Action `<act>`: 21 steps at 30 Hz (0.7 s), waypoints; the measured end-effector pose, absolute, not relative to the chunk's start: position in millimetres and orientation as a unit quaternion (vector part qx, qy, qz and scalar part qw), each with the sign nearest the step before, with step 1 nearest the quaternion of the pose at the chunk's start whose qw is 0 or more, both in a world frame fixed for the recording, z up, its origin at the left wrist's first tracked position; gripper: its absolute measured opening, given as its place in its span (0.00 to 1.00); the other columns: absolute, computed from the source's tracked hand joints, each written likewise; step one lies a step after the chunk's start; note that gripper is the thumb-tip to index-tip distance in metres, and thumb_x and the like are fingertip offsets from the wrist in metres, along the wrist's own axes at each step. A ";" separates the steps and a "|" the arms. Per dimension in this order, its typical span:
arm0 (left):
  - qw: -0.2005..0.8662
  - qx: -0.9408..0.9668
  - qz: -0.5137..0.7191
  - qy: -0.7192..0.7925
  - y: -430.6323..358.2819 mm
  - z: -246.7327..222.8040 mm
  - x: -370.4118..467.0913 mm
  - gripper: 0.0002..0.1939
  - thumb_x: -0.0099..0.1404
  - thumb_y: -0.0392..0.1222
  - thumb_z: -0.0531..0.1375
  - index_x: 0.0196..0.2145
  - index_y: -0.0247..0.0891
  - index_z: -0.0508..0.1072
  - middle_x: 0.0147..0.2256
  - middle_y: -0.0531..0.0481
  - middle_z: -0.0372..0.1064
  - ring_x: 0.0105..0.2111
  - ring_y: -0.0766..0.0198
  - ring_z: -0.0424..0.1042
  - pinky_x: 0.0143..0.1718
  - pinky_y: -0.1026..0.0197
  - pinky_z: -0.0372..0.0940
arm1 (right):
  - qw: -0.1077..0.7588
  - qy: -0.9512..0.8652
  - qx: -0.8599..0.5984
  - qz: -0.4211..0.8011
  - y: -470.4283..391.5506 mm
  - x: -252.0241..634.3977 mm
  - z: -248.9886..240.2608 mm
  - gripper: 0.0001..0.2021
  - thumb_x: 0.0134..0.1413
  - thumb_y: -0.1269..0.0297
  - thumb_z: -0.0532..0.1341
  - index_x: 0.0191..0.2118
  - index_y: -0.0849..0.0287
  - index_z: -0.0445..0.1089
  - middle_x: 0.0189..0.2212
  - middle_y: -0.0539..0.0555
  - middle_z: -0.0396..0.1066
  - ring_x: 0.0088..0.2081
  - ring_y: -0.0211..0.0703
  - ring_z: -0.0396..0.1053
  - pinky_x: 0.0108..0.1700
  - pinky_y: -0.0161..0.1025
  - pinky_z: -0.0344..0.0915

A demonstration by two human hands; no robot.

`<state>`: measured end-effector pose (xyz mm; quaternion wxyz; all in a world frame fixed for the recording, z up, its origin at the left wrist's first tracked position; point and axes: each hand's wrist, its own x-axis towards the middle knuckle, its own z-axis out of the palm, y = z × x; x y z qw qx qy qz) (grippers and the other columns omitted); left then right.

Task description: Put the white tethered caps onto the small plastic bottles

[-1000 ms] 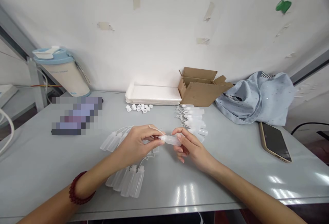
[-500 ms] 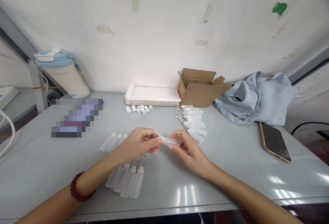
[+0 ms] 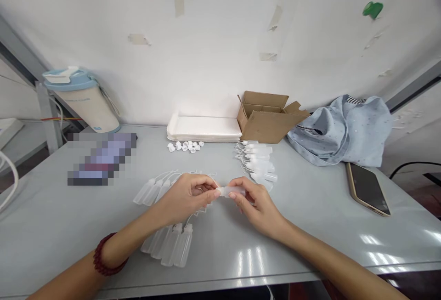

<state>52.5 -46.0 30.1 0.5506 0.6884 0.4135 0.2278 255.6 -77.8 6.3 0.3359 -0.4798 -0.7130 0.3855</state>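
A small translucent plastic bottle lies level between my two hands above the table. My left hand pinches its white neck end between thumb and fingers; whether a cap is under the fingertips is hidden. My right hand is closed round the body of the same bottle. Left of and under my left hand lie several clear bottles with thin white cords, and a nearer row of similar bottles. Past my right hand is a stack of capped bottles. Several loose white caps sit farther back.
White flat trays are stacked against the wall beside an open cardboard box. A blue cloth bag and a phone lie at the right. A tumbler and a blurred-out flat object are at the left.
My right hand has shifted slightly toward my left, and the bottle has turned from tilted to nearly level. Both hands keep their hold on it.
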 end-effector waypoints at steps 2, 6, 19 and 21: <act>0.565 0.688 0.207 0.407 -45.9 31.7 52.6 0.14 0.63 0.49 0.56 0.29 0.36 0.73 0.25 0.53 0.68 0.26 0.66 0.68 0.29 0.65 0.64 | 0.347 -0.714 -0.472 0.382 -78.5 255.4 7.2 0.11 0.62 0.57 0.53 0.40 0.59 0.64 0.18 0.45 0.57 0.20 0.36 0.58 0.23 0.34 0.54; 0.553 0.703 0.192 0.404 -47.8 33.6 53.6 0.20 0.66 0.51 0.52 0.23 0.36 0.69 0.21 0.54 0.65 0.24 0.67 0.65 0.26 0.66 0.61 | 0.345 -0.730 -0.452 0.379 -79.4 256.1 9.0 0.11 0.63 0.57 0.51 0.40 0.58 0.64 0.20 0.47 0.60 0.21 0.36 0.60 0.24 0.34 0.54; 0.221 0.871 0.315 0.307 -56.0 7.8 56.3 0.08 0.68 0.37 0.51 0.37 0.36 0.70 0.30 0.48 0.69 0.28 0.64 0.66 0.30 0.63 0.59 | 0.334 -0.614 -0.452 0.554 -72.2 259.0 6.4 0.18 0.62 0.48 0.50 0.32 0.58 0.61 0.14 0.41 0.50 0.15 0.31 0.51 0.19 0.32 0.53; 0.283 0.845 0.308 0.332 -56.7 13.7 58.0 0.08 0.67 0.39 0.52 0.36 0.36 0.70 0.28 0.50 0.69 0.27 0.65 0.67 0.30 0.64 0.60 | 0.347 -0.604 -0.438 0.568 -72.7 257.9 6.5 0.18 0.62 0.48 0.50 0.32 0.59 0.62 0.15 0.41 0.50 0.16 0.31 0.52 0.20 0.32 0.55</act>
